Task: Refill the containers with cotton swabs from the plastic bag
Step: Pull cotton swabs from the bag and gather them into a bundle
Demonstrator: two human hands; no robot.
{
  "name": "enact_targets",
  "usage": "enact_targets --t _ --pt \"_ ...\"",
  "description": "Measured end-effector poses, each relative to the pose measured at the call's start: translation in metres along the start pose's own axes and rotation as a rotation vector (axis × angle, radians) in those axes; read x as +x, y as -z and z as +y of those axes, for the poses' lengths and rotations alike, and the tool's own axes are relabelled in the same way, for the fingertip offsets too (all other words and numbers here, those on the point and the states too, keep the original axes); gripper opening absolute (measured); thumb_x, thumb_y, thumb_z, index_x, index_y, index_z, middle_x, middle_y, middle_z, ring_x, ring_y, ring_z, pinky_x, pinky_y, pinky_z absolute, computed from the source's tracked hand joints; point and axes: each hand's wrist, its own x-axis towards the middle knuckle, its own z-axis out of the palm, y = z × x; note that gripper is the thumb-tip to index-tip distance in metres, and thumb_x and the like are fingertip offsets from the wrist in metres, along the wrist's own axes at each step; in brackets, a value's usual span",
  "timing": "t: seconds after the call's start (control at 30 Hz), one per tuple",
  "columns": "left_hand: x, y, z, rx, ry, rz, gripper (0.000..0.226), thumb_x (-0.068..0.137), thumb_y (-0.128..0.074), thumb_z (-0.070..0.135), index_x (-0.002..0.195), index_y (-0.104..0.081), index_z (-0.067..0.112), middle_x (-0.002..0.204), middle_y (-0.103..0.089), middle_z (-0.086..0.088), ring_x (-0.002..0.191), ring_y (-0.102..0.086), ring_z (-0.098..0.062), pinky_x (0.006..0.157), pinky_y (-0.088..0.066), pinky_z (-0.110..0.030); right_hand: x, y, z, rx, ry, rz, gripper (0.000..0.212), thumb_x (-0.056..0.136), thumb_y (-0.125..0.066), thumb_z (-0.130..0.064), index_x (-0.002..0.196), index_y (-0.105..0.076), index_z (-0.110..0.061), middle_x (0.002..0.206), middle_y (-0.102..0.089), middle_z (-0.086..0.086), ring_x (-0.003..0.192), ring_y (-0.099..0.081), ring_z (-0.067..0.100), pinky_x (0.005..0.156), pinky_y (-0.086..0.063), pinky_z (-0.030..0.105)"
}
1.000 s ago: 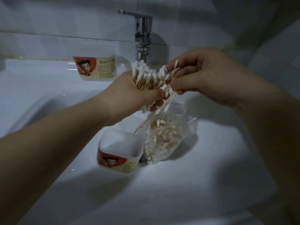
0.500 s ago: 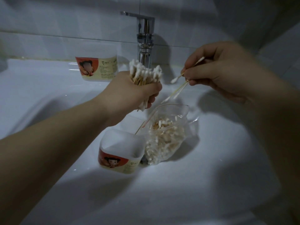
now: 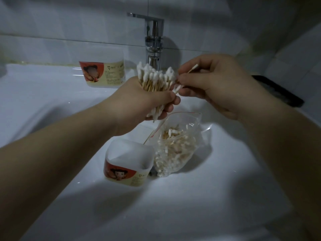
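Just in front of the faucet (image 3: 154, 40), the left hand (image 3: 149, 100) clenches an upright bundle of cotton swabs (image 3: 156, 79), tips up. The right hand (image 3: 217, 84), right of the faucet, pinches a few loose swabs (image 3: 192, 68) against that bundle. Below the faucet, in the sink (image 3: 208, 188), the open plastic bag (image 3: 175, 145) of swabs touches an open labelled container (image 3: 128, 162). A second labelled container (image 3: 104, 73) stands left of the faucet.
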Motion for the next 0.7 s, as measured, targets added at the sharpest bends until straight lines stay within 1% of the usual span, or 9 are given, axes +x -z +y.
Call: enact_targets --t 0.07,0.13,0.2,0.27,0.37,0.43,0.53,0.6,0.7 --pt "0.001 0.001 -0.001 0.017 0.006 0.045 0.006 0.092 -0.068 0.001 0.094 -0.068 0.007 0.082 -0.073 -0.008 0.066 -0.066 -0.014 0.062 -0.057 -0.025 0.003 0.003 0.000 0.030 0.008 0.086 0.013 0.095 -0.065 0.003 0.103 -0.071 -0.005 0.088 -0.072 0.016 0.068 -0.070 0.015 0.065 -0.058 0.022" --pt "0.002 0.002 -0.002 0.005 0.013 0.083 0.005 0.091 -0.071 0.003 0.094 -0.067 0.006 0.078 -0.069 -0.008 0.067 -0.067 -0.015 0.062 -0.057 -0.025 0.005 0.007 0.000 -0.014 0.032 0.143 0.024 0.096 -0.063 0.001 0.120 -0.067 -0.004 0.088 -0.071 0.015 0.068 -0.068 0.014 0.064 -0.057 0.024" --pt "0.002 0.001 -0.003 -0.035 0.025 0.087 0.004 0.092 -0.070 0.003 0.094 -0.068 0.006 0.078 -0.069 -0.008 0.070 -0.069 -0.016 0.066 -0.059 -0.027 0.005 0.010 0.002 -0.085 0.035 0.129 0.036 0.094 -0.068 -0.002 0.129 -0.063 -0.007 0.088 -0.074 0.015 0.070 -0.069 0.015 0.066 -0.059 0.026" --pt "0.002 0.000 -0.002 -0.084 0.039 0.067 0.005 0.094 -0.067 0.004 0.098 -0.068 0.007 0.083 -0.073 -0.007 0.079 -0.074 -0.018 0.070 -0.061 -0.030 0.002 0.009 0.002 -0.151 0.039 0.064 0.038 0.090 -0.075 -0.006 0.127 -0.065 -0.012 0.085 -0.077 0.011 0.072 -0.072 0.015 0.068 -0.059 0.027" --pt "0.002 -0.001 -0.002 -0.139 0.052 0.034 0.017 0.098 -0.062 0.006 0.115 -0.067 0.008 0.095 -0.076 -0.011 0.089 -0.077 -0.022 0.072 -0.062 -0.031 0.000 0.004 0.004 -0.211 0.065 -0.025 0.019 0.090 -0.076 -0.012 0.108 -0.074 -0.018 0.082 -0.078 0.003 0.075 -0.073 0.011 0.067 -0.059 0.027" --pt "0.002 -0.001 -0.002 -0.157 0.053 0.028 0.015 0.099 -0.060 0.005 0.112 -0.066 0.006 0.091 -0.076 -0.012 0.084 -0.075 -0.021 0.072 -0.062 -0.030 0.001 0.003 0.007 -0.268 0.078 -0.020 0.016 0.094 -0.072 -0.017 0.108 -0.077 -0.021 0.089 -0.079 -0.004 0.081 -0.073 0.009 0.068 -0.059 0.027" --pt "0.001 -0.001 -0.003 -0.166 0.056 0.002 0.010 0.097 -0.061 0.001 0.104 -0.067 0.005 0.086 -0.074 -0.011 0.076 -0.072 -0.019 0.067 -0.061 -0.028 0.001 0.001 0.009 -0.354 0.108 -0.038 0.022 0.100 -0.064 -0.018 0.119 -0.075 -0.024 0.098 -0.078 -0.010 0.092 -0.073 0.005 0.069 -0.061 0.028" --pt "0.000 -0.001 -0.003 -0.174 0.049 -0.018 0.012 0.097 -0.061 -0.001 0.103 -0.068 0.006 0.085 -0.073 -0.011 0.075 -0.071 -0.019 0.066 -0.059 -0.028 -0.001 -0.002 0.010 -0.373 0.111 -0.085 0.023 0.102 -0.061 -0.018 0.118 -0.075 -0.026 0.102 -0.078 -0.007 0.096 -0.073 0.009 0.071 -0.063 0.033" --pt "0.002 0.000 -0.007 -0.162 0.045 -0.012 0.012 0.097 -0.060 -0.002 0.103 -0.068 0.003 0.083 -0.071 -0.010 0.074 -0.069 -0.019 0.064 -0.058 -0.026 -0.002 -0.003 0.010 -0.522 0.089 -0.192 0.024 0.104 -0.056 -0.024 0.112 -0.078 -0.030 0.100 -0.077 -0.001 0.095 -0.073 0.021 0.076 -0.064 0.044"
